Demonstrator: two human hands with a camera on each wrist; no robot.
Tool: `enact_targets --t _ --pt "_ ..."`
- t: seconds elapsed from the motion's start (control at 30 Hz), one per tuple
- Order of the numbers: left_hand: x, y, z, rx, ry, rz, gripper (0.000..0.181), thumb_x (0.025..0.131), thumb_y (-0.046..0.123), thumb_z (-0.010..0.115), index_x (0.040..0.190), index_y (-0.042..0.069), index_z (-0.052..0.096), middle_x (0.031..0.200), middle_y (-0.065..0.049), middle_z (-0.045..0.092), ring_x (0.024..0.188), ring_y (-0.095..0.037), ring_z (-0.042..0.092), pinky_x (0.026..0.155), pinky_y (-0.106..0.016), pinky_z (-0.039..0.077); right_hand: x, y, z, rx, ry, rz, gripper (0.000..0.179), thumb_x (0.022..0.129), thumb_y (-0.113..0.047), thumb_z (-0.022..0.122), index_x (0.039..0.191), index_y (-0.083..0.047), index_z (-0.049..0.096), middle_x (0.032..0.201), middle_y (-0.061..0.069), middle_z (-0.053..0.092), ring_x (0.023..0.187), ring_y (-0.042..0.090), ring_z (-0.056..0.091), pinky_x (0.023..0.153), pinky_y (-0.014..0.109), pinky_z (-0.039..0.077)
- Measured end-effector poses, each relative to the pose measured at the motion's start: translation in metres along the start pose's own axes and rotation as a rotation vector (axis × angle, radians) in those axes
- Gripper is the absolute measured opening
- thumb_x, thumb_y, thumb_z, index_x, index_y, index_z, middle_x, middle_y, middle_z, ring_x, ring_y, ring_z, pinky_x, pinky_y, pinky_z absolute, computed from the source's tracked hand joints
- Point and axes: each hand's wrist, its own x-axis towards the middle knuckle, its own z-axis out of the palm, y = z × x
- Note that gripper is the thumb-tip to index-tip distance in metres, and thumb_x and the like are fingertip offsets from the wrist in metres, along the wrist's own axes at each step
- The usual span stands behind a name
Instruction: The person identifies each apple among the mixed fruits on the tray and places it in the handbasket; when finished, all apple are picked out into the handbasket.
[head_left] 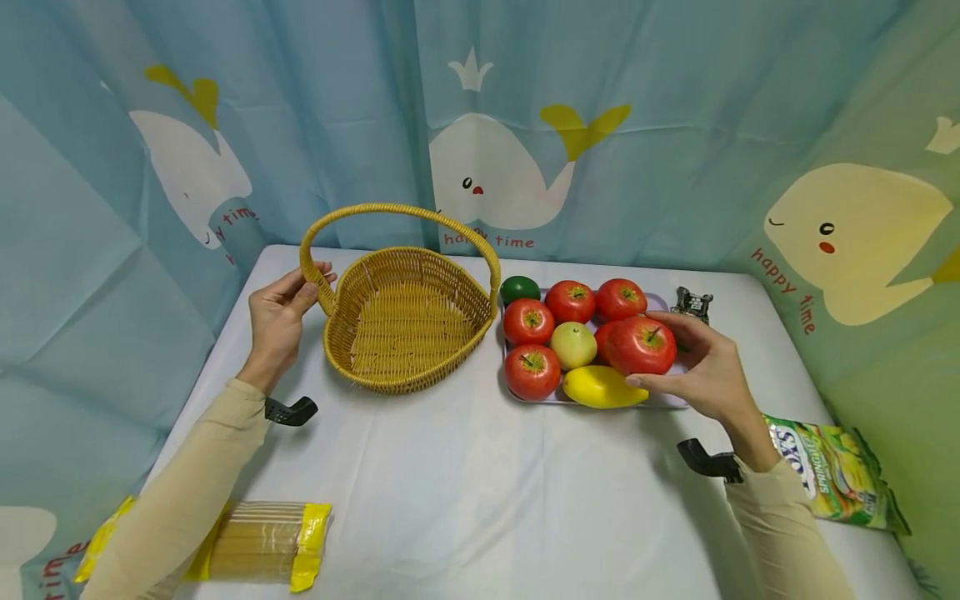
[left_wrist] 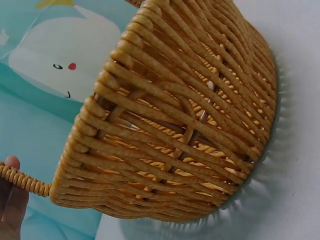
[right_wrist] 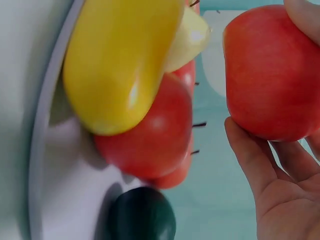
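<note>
My left hand (head_left: 279,321) grips the handle of a heart-shaped wicker basket (head_left: 405,379) near its left base; the basket has nothing inside. In the left wrist view, fingers (left_wrist: 15,200) wrap the handle beside the woven wall (left_wrist: 175,125). My right hand (head_left: 705,367) holds a red apple (head_left: 641,346) between thumb and fingers. The wrist view shows that apple (right_wrist: 275,75) raised beside the fruit. Below it lies a lilac tray (head_left: 517,397) with several red apples (head_left: 532,372), a pale round fruit (head_left: 573,345), a yellow mango-like fruit (head_left: 603,387) and a dark green fruit (head_left: 520,289).
A yellow-ended pack of noodles (head_left: 258,542) lies at front left under the left forearm. At right rests a green Fox's snack bag (head_left: 832,471). Behind the tray sits a small dark object (head_left: 692,303). A blue whale-print curtain (head_left: 360,125) surrounds the white table (head_left: 450,492).
</note>
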Motion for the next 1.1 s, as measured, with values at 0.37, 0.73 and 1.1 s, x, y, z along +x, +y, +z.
enact_targets --t 0.37,0.73,1.1 --pt "-0.001 -0.002 0.001 0.019 0.021 -0.009 0.03 0.104 0.001 0.063 0.131 -0.01 0.07 0.12 -0.006 0.079 0.109 -0.019 0.079 0.095 -0.027 0.063 0.013 -0.012 0.015 0.082 -0.047 -0.014 0.085 0.061 0.021 0.092 0.141 0.008 0.063 0.129 -0.016 0.069 0.108 0.001 0.073 0.092 0.015 0.06" --pt "-0.001 0.0 0.003 0.032 0.026 0.001 0.031 0.104 0.002 0.064 0.132 -0.011 0.068 0.121 -0.009 0.078 0.108 -0.019 0.079 0.097 -0.028 0.063 0.025 -0.019 0.029 0.095 -0.094 -0.007 0.085 0.069 0.013 0.093 0.147 -0.004 0.063 0.138 -0.007 0.065 0.114 0.005 0.07 0.094 0.016 0.059" --pt "-0.001 -0.001 0.003 0.036 0.025 0.012 0.034 0.104 0.0 0.063 0.133 -0.018 0.064 0.119 -0.005 0.079 0.108 -0.018 0.079 0.095 -0.028 0.063 0.042 -0.024 0.051 0.194 -0.131 0.044 0.087 0.069 0.013 0.094 0.148 -0.004 0.062 0.141 0.008 0.062 0.117 0.011 0.07 0.093 0.021 0.062"
